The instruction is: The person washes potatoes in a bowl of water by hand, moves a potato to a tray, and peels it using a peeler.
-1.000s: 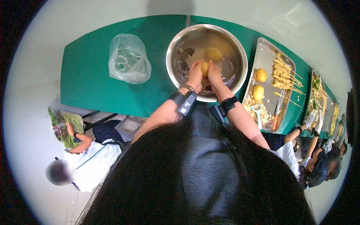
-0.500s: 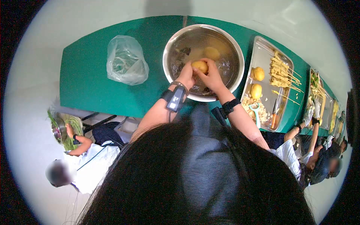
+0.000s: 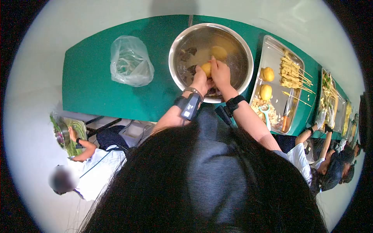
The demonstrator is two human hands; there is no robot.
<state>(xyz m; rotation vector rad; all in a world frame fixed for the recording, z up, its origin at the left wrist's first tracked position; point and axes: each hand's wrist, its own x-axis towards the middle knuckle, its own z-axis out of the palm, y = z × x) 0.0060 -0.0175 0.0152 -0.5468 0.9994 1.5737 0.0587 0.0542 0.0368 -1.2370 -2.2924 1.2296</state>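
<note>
Over the water in a round steel basin (image 3: 173, 68), a yellow potato (image 3: 206, 70) sits between my two hands. My left hand (image 3: 200, 80) wraps it from the left and below. My right hand (image 3: 220, 73) closes on it from the right, with the thumb or a finger pointing up along its side. Another potato (image 3: 219, 52) lies in the murky water just beyond my fingers. Dark scraps (image 3: 191, 51) float at the basin's left side, and more dark bits show under my wrists. Parts of my fingers are hidden behind the potato.
A clear plastic bag (image 3: 132, 62) lies left on the green table (image 3: 89, 85). At right, a steel tray (image 3: 272, 50) holds two potatoes (image 3: 267, 83), skewers (image 3: 291, 72), peelings, a green peeler (image 3: 265, 112) and a knife (image 3: 286, 112). Co-workers (image 3: 93, 171) sit on both sides.
Both hands turn the potato and bring it slightly left and nearer to me. My right hand has rotated to point more upward, and my left forearm has shifted right.
</note>
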